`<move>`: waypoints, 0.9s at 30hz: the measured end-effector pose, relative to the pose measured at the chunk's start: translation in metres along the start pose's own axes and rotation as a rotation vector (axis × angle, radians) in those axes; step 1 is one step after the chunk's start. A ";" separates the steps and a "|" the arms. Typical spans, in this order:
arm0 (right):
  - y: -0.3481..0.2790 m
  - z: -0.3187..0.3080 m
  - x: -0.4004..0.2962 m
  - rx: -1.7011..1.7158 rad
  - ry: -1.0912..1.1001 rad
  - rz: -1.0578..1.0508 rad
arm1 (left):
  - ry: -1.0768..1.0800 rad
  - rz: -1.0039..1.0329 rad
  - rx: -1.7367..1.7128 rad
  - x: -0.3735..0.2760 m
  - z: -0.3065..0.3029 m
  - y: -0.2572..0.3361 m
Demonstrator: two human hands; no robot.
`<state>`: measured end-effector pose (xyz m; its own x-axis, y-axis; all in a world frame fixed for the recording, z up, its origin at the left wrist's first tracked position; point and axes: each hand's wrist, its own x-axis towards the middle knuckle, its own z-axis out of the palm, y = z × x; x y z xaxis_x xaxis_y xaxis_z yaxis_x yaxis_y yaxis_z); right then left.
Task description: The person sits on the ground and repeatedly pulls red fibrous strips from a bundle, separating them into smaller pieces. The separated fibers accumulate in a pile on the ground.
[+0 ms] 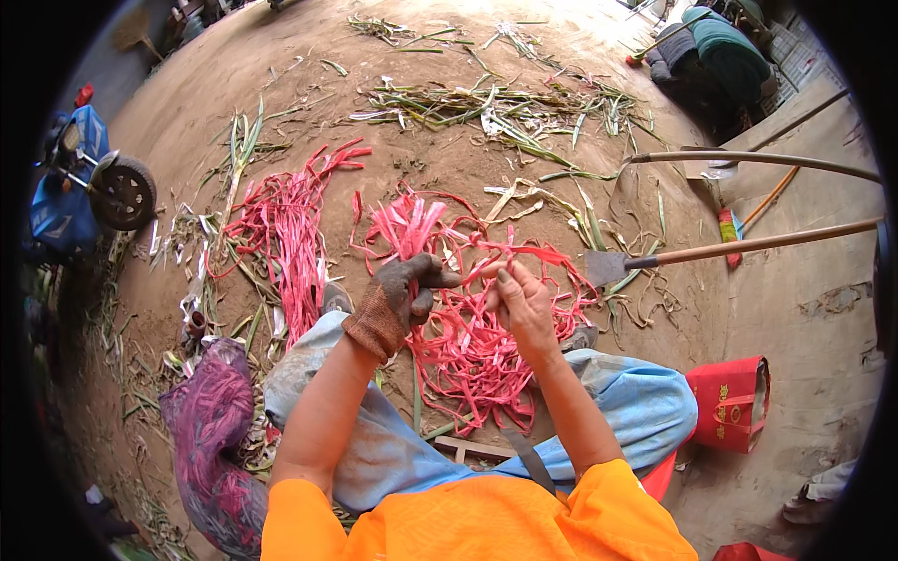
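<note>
My left hand [401, 300], in a dark-palmed brown knit work glove, is closed around a gathered bunch of pink plastic twine [410, 228]; loose ends fan out above the fist. Bare fingers of my right hand [518, 300] pinch a strand of the same twine, thumb against fingertips. Between the two hands a short length runs across. Below them a tangled heap of pink twine [470, 365] lies on the ground between my legs. Left of it, a straighter hank of pink twine [289, 238] stretches along the dirt beside my shoe.
At left are a blue wheeled vehicle [91, 175] and a mesh sack [214, 421] of pink twine. Wilted leafy stalks [491, 112] litter the ground ahead. To the right, a flat-bladed tool [609, 266] lies with its long wooden handle; a red bag [726, 405] stands by my knee.
</note>
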<state>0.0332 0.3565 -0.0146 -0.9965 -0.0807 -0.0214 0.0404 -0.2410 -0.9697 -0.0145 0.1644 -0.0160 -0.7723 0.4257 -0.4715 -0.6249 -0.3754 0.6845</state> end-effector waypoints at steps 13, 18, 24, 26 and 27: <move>0.035 0.021 -0.041 -0.519 -0.072 -0.170 | -0.378 0.042 0.067 -0.010 0.006 -0.008; 0.020 0.022 -0.040 -0.602 -0.060 -0.179 | -0.327 0.692 0.679 -0.009 0.010 -0.006; 0.007 0.025 -0.041 0.159 0.097 0.049 | -0.077 0.102 0.279 -0.032 0.040 0.004; 0.010 0.019 -0.040 0.207 0.081 0.081 | -0.056 0.111 0.287 -0.033 0.043 0.004; 0.012 0.018 -0.040 0.176 0.060 0.099 | -0.042 0.117 0.291 -0.033 0.043 0.004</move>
<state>0.0748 0.3398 -0.0205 -0.9894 -0.0560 -0.1340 0.1452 -0.4008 -0.9046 0.0135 0.1839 0.0266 -0.8278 0.4295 -0.3610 -0.4684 -0.1749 0.8660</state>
